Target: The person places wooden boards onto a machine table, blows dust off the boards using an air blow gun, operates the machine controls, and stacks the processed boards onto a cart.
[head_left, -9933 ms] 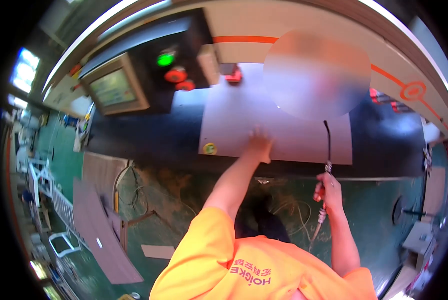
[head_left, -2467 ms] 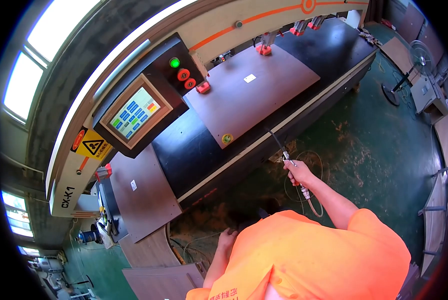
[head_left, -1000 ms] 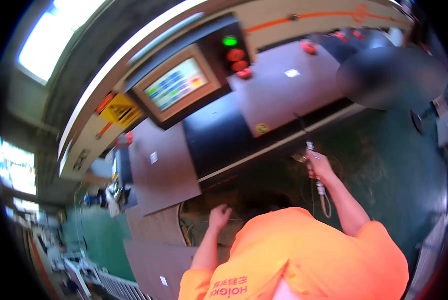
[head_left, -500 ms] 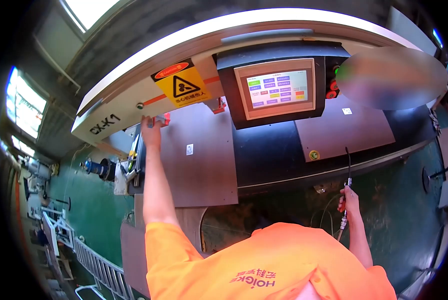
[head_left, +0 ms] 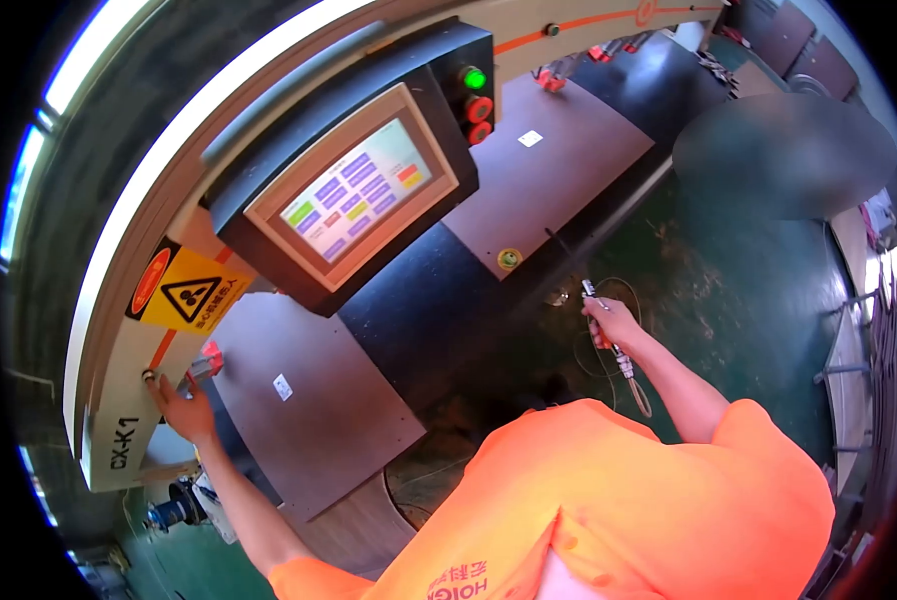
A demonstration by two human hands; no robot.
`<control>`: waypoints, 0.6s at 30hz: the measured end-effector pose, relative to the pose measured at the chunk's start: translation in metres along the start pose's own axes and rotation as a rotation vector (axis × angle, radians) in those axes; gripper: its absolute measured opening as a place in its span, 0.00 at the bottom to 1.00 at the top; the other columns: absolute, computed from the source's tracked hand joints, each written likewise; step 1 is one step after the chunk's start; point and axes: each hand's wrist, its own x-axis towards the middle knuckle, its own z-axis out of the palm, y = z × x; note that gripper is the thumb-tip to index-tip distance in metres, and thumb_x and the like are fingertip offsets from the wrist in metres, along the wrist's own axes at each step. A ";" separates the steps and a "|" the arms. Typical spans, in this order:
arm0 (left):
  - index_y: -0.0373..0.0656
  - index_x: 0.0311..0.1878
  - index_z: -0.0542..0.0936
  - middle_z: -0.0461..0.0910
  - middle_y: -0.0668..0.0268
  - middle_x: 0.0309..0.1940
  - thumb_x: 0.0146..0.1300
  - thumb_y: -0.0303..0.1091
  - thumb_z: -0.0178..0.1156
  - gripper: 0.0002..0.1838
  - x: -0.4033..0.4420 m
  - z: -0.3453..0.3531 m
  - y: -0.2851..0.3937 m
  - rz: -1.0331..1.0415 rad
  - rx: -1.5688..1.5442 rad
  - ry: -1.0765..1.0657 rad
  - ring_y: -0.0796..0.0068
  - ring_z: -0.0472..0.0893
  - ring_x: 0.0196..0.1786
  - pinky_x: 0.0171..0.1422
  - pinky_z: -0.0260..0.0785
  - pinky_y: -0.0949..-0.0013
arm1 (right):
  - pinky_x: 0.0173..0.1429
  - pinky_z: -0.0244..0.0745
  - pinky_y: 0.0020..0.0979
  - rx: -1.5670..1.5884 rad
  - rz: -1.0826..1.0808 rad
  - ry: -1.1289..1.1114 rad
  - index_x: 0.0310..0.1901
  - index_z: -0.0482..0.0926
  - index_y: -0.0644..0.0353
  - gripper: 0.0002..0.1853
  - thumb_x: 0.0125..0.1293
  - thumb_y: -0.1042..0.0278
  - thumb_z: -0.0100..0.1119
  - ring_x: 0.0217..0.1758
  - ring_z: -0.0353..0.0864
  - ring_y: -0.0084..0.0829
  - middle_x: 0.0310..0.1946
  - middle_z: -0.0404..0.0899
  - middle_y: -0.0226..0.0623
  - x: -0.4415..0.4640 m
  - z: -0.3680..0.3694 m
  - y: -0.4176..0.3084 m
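My left hand point(head_left: 184, 408) is raised to the machine's beam, its fingers apart and a fingertip at a small round button point(head_left: 150, 376) above the CX-K1 lettering. Beside that hand is a red clamp point(head_left: 207, 362) over a brown panel point(head_left: 304, 400) with a white label. My right hand point(head_left: 612, 325) is wrapped round an air gun point(head_left: 624, 362) with a hose, held out over the floor in front of the machine. A second brown panel point(head_left: 559, 165) lies on the black machine bed point(head_left: 389, 320), with a round yellow-green sticker point(head_left: 510, 260) near its corner.
A control box with a lit touchscreen point(head_left: 359, 190) juts out above the bed, with a green light point(head_left: 475, 79) and red buttons point(head_left: 479, 110). A yellow warning sign point(head_left: 191, 292) is on the beam. Panels stand in a rack point(head_left: 849, 350) at the right; a blurred oval covers the upper right.
My left hand has risen from beside my body to the button on the beam. My right hand still holds the air gun. The view has turned and shifted.
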 end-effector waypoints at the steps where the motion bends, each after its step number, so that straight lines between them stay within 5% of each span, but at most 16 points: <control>1: 0.34 0.58 0.73 0.64 0.46 0.67 0.60 0.36 0.60 0.25 -0.003 -0.001 0.015 -0.046 -0.002 0.040 0.45 0.66 0.68 0.66 0.66 0.54 | 0.17 0.63 0.25 -0.023 -0.010 -0.007 0.40 0.74 0.62 0.20 0.72 0.49 0.51 0.14 0.70 0.22 0.17 0.70 0.31 -0.002 0.002 -0.002; 3: 0.34 0.62 0.71 0.68 0.47 0.64 0.58 0.34 0.61 0.28 -0.016 -0.002 0.057 -0.114 -0.088 -0.010 0.47 0.67 0.67 0.70 0.61 0.53 | 0.17 0.63 0.25 -0.063 -0.027 -0.016 0.39 0.74 0.61 0.20 0.72 0.49 0.51 0.14 0.69 0.22 0.17 0.70 0.31 -0.008 0.003 -0.006; 5: 0.34 0.61 0.72 0.70 0.47 0.61 0.57 0.34 0.62 0.28 -0.066 0.032 0.117 0.182 -0.178 -0.038 0.48 0.68 0.65 0.70 0.60 0.51 | 0.17 0.62 0.27 -0.206 -0.023 -0.049 0.35 0.75 0.61 0.19 0.71 0.50 0.52 0.14 0.70 0.23 0.18 0.72 0.32 -0.020 -0.008 -0.006; 6: 0.34 0.59 0.73 0.72 0.48 0.60 0.56 0.33 0.62 0.27 -0.092 0.021 0.173 0.145 -0.396 -0.200 0.49 0.69 0.65 0.70 0.59 0.50 | 0.18 0.62 0.28 -0.281 -0.030 -0.080 0.32 0.75 0.61 0.20 0.71 0.50 0.53 0.14 0.70 0.24 0.19 0.73 0.33 -0.024 -0.019 -0.001; 7: 0.33 0.57 0.74 0.74 0.48 0.57 0.56 0.31 0.61 0.25 -0.118 0.025 0.211 0.311 -0.595 -0.287 0.47 0.71 0.63 0.70 0.59 0.50 | 0.18 0.62 0.29 -0.590 -0.347 0.082 0.27 0.76 0.60 0.22 0.70 0.49 0.53 0.13 0.69 0.25 0.18 0.74 0.33 -0.017 -0.036 0.017; 8: 0.33 0.56 0.74 0.75 0.47 0.56 0.54 0.30 0.61 0.24 -0.136 0.025 0.252 0.427 -0.669 -0.461 0.47 0.71 0.62 0.70 0.60 0.50 | 0.18 0.62 0.30 -0.590 -0.258 0.180 0.25 0.76 0.60 0.24 0.70 0.48 0.52 0.12 0.68 0.27 0.17 0.74 0.32 -0.021 -0.055 0.014; 10: 0.32 0.56 0.74 0.74 0.47 0.57 0.54 0.33 0.61 0.25 -0.185 0.047 0.327 0.532 -0.800 -0.557 0.45 0.70 0.63 0.71 0.59 0.49 | 0.16 0.61 0.29 -0.208 0.047 0.360 0.27 0.75 0.59 0.23 0.71 0.47 0.50 0.11 0.66 0.26 0.14 0.69 0.30 -0.024 -0.103 0.004; 13: 0.31 0.57 0.73 0.68 0.45 0.63 0.55 0.38 0.63 0.29 -0.226 0.057 0.428 0.610 -0.926 -0.724 0.44 0.63 0.69 0.73 0.55 0.49 | 0.13 0.58 0.25 0.060 0.051 0.516 0.34 0.72 0.58 0.21 0.72 0.46 0.47 0.10 0.61 0.19 0.12 0.64 0.26 -0.024 -0.167 0.010; 17: 0.31 0.61 0.70 0.63 0.42 0.66 0.56 0.42 0.65 0.33 -0.246 0.086 0.522 0.538 -0.846 -0.749 0.37 0.56 0.72 0.74 0.53 0.48 | 0.18 0.66 0.32 -0.186 0.038 0.184 0.32 0.76 0.59 0.20 0.71 0.49 0.52 0.13 0.70 0.27 0.14 0.71 0.32 -0.028 -0.179 0.035; 18: 0.31 0.62 0.69 0.63 0.42 0.66 0.56 0.42 0.64 0.34 -0.247 0.090 0.538 0.513 -0.803 -0.724 0.36 0.55 0.72 0.74 0.53 0.48 | 0.23 0.69 0.36 -0.467 -0.144 0.184 0.32 0.76 0.61 0.20 0.71 0.50 0.52 0.15 0.73 0.30 0.16 0.73 0.37 -0.023 -0.186 0.049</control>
